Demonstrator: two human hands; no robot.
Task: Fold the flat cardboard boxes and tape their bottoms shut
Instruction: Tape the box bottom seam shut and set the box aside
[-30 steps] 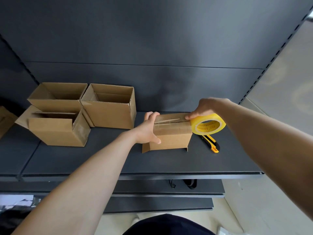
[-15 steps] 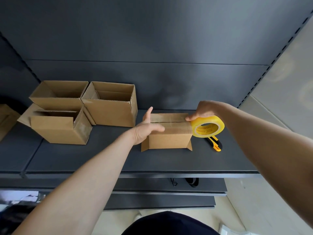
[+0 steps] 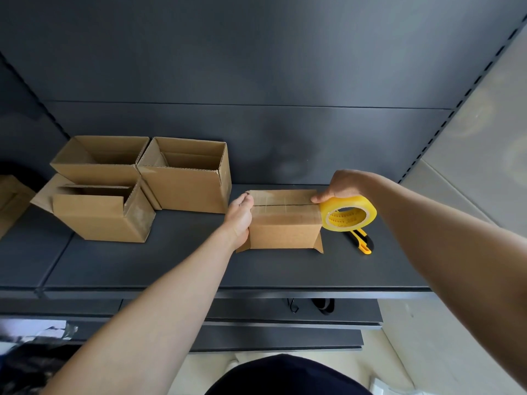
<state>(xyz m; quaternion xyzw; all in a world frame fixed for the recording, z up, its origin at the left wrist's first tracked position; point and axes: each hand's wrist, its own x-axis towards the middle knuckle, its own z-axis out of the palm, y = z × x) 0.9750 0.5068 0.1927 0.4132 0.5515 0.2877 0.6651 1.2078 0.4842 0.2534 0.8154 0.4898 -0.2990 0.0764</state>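
Note:
A small cardboard box [image 3: 285, 229] stands upside down on the dark shelf [image 3: 171, 266], its bottom flaps closed on top with clear tape running along the seam. My left hand [image 3: 239, 216] presses against the box's left end, fingers at the upper left edge. My right hand [image 3: 340, 186] grips a yellow roll of tape [image 3: 349, 213] held at the box's right end, thumb on the top right edge. The tape strip runs from the roll onto the box top.
A yellow and black utility knife [image 3: 362, 240] lies on the shelf just under the roll. Three folded open boxes [image 3: 185, 181] stand at the left. More cardboard [image 3: 11, 201] shows at the far left edge. Lower shelves sit beneath.
My left hand slid from the top of the box to its left end. The right hand and roll stayed at the right end. The camera view shifted slightly.

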